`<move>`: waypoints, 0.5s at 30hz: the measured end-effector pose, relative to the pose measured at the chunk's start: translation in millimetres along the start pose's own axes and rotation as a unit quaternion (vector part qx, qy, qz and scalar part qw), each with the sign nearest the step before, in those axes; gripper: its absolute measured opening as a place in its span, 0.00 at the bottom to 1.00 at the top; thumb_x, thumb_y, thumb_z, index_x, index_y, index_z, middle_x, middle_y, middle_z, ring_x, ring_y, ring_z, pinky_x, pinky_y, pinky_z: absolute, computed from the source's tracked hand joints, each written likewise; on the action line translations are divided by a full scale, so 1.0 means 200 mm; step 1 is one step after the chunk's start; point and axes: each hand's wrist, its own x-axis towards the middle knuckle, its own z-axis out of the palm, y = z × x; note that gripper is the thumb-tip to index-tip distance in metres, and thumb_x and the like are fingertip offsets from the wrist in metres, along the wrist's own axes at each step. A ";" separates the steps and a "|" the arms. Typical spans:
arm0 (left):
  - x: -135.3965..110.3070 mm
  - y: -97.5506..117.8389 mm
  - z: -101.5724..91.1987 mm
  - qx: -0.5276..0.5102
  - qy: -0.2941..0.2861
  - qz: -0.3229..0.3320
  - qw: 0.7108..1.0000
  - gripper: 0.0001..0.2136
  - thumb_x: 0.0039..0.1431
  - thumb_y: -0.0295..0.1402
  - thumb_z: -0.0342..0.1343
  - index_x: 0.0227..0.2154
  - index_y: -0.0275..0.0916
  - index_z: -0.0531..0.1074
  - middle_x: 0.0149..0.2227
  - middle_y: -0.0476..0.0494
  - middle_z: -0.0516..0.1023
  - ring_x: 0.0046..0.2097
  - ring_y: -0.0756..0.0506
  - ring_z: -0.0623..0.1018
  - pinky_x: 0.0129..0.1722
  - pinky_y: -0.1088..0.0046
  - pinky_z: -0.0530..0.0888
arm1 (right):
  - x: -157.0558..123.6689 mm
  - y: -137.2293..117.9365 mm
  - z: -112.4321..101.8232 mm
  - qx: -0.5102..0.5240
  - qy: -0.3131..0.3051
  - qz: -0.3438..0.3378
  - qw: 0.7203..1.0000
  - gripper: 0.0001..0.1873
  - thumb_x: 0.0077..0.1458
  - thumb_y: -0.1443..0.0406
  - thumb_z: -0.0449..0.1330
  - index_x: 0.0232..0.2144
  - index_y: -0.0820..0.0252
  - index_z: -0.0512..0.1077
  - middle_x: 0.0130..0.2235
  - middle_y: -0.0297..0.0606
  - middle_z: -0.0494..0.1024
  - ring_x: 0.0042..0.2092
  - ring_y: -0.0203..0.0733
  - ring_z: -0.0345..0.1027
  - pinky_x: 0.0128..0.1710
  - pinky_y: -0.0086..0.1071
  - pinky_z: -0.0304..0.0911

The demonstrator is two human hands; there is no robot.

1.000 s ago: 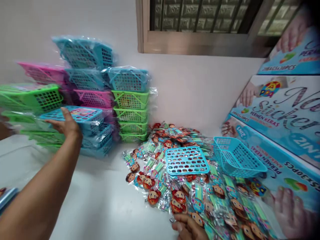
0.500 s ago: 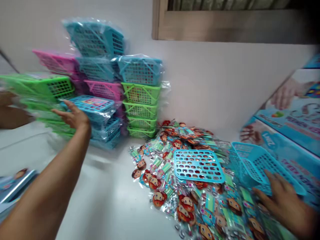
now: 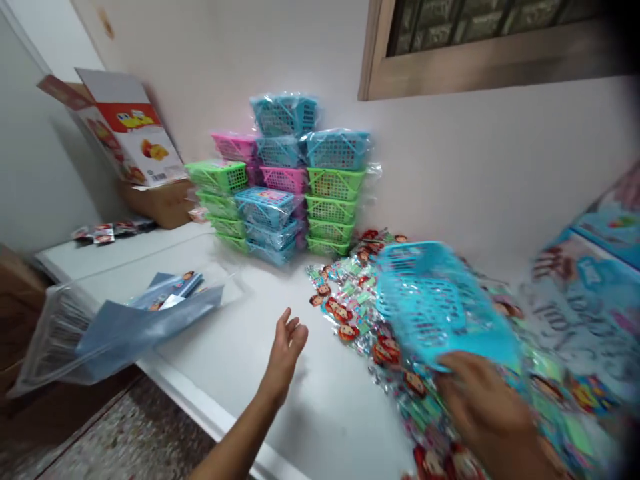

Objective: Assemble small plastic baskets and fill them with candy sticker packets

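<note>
- Near right, above the table (image 3: 325,413): the right hand (image 3: 480,400) is closed on the near edge of a blue basket (image 3: 440,303). Blur hides the exact finger hold.
- Change noted: half a second ago this basket lay tilted on the packets, beside the printed cartons (image 3: 590,293), with the hand only reaching it. It is now lifted clear and held over the heap of sweet packets (image 3: 345,313).
- Left hand (image 3: 287,340): open, fingers loosely spread, holding nothing, hovering just above bare table. Earlier it rested on a wrapped blue basket in the far stack of baskets (image 3: 300,187); it is now well apart from that stack.
- Finding: one basket is in hand and the other hand is free.
- The flat blue lid seen earlier on the packets cannot be made out now.
- Far left: an open cardboard box (image 3: 130,140). Near left: a clear plastic bag (image 3: 125,320) with packets inside.
</note>
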 end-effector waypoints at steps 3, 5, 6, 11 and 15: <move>-0.24 -0.10 -0.03 0.004 -0.064 -0.053 0.997 0.34 0.58 0.54 0.41 0.64 0.53 0.36 0.63 0.35 0.56 0.59 0.39 0.66 0.46 0.58 0.73 | -0.07 -0.46 0.20 0.131 -0.136 -0.032 0.982 0.12 0.60 0.68 0.47 0.38 0.55 0.70 0.39 0.43 0.73 0.40 0.43 0.69 0.39 0.36 0.67; -0.29 -0.14 -0.10 0.008 -0.019 -0.072 0.997 0.34 0.57 0.51 0.44 0.64 0.53 0.37 0.61 0.36 0.60 0.54 0.38 0.72 0.42 0.58 0.74 | -0.12 -0.70 0.32 0.195 -0.174 -0.014 0.965 0.10 0.60 0.68 0.48 0.38 0.57 0.70 0.39 0.42 0.73 0.39 0.43 0.69 0.38 0.37 0.68; -0.30 -0.16 -0.15 0.003 0.011 -0.080 0.997 0.35 0.56 0.48 0.48 0.64 0.53 0.40 0.59 0.36 0.63 0.51 0.38 0.74 0.41 0.59 0.75 | -0.14 -0.80 0.36 0.219 -0.191 -0.017 0.957 0.11 0.60 0.68 0.49 0.41 0.58 0.69 0.42 0.43 0.73 0.41 0.43 0.69 0.41 0.37 0.69; -0.23 -0.19 -0.43 -0.020 0.077 -0.094 0.992 0.30 0.46 0.38 0.56 0.56 0.44 0.61 0.47 0.45 0.74 0.44 0.41 0.76 0.40 0.66 0.74 | -0.28 -0.96 0.33 0.262 -0.209 -0.026 0.942 0.28 0.59 0.62 0.52 0.60 0.59 0.53 0.62 0.47 0.56 0.59 0.47 0.57 0.54 0.40 0.63; -0.14 -0.22 -0.60 0.052 0.086 -0.087 0.991 0.24 0.45 0.42 0.55 0.46 0.38 0.70 0.38 0.47 0.77 0.40 0.43 0.76 0.38 0.67 0.74 | -0.50 -0.81 0.20 0.250 -0.188 0.052 0.948 0.22 0.61 0.64 0.49 0.57 0.59 0.59 0.56 0.45 0.65 0.58 0.43 0.59 0.56 0.38 0.61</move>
